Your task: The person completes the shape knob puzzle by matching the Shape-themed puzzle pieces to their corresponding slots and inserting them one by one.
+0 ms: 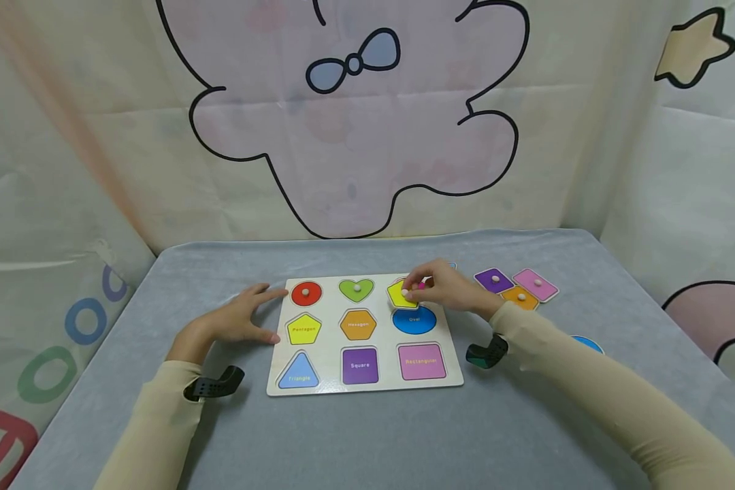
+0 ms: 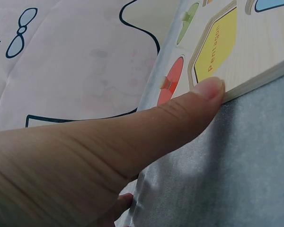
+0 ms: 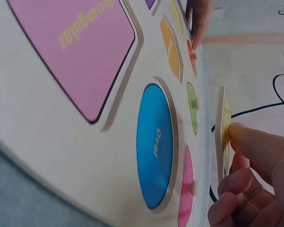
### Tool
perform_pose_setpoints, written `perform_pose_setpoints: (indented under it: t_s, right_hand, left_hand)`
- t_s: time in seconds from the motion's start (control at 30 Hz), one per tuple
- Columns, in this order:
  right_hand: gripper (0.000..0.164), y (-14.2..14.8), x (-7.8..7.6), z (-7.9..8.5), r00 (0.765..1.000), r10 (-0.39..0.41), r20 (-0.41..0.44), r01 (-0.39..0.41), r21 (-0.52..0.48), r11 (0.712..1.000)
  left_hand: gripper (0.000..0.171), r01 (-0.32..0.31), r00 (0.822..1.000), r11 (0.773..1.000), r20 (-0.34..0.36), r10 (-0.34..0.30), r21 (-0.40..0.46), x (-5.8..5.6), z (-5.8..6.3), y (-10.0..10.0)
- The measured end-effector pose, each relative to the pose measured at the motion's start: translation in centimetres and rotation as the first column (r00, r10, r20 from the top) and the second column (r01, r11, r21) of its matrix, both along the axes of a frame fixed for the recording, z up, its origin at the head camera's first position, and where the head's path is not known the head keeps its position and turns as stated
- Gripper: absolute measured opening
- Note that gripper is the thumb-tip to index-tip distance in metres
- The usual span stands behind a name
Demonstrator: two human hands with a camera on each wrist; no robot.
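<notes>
A wooden shape-puzzle board (image 1: pixel 330 361) lies flat on the table. My right hand (image 1: pixel 452 289) pinches a yellow pentagon piece (image 1: pixel 396 295) by its knob, raised above the board's far right corner. In the right wrist view the yellow piece (image 3: pixel 221 135) is held clear of the board. Beneath it lies a pink piece (image 3: pixel 186 189), mostly hidden in the head view. My left hand (image 1: pixel 239 320) rests at the board's left edge, fingers spread, thumb touching the edge beside the pentagon recess (image 2: pixel 217 45). A red circle (image 1: pixel 306 294) and a green heart (image 1: pixel 356 290) sit in the back row.
Right of the board lie purple (image 1: pixel 493 280), orange (image 1: pixel 519 297) and pink (image 1: pixel 535 284) knobbed pieces, close together. A blue piece (image 1: pixel 588 344) is partly covered by my right sleeve. Another blue edge (image 1: pixel 452 265) shows behind my right hand. Printed curtains surround the grey-blue table (image 1: pixel 367 435).
</notes>
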State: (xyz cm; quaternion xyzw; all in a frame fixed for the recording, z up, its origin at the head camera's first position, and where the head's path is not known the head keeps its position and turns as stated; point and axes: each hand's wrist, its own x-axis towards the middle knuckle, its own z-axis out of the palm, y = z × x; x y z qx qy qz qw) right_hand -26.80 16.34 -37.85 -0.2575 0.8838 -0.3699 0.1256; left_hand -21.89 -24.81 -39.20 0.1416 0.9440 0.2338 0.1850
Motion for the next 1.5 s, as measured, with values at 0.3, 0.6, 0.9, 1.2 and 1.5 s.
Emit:
perform_pose_setpoints:
  t_s: [0.3,0.6,0.9,1.2,1.5]
  right_hand:
    - [0.014,-1.6,0.3,-0.4,1.0,0.018,0.006,-0.018,-0.016,1.0]
    - [0.011,-3.2,0.8,-0.6,0.998,0.058,0.022,-0.058,-0.031,0.998]
    - [0.009,-4.9,1.0,-0.9,0.991,0.132,0.019,-0.13,-0.076,0.989]
    - [0.01,-6.5,1.3,-0.7,0.986,0.167,0.025,-0.164,-0.075,0.984]
    - [0.01,-8.7,1.2,-0.9,0.983,0.164,0.079,-0.158,-0.077,0.984]
  left_hand:
    - [0.097,-0.004,1.0,1.0,0.004,0.004,0.004,0.1,0.0,-0.1]
    - [0.097,0.007,1.0,1.0,0.003,-0.007,0.01,-0.1,0.0,-0.2]
    - [0.097,-0.009,1.0,1.0,0.014,0.009,0.007,0.1,0.3,0.0]
    - [0.098,-0.013,1.0,1.0,0.02,0.013,0.002,0.2,0.3,0.0]
    - [0.098,-0.018,0.999,1.0,0.026,0.018,-0.006,-0.1,0.1,-0.1]
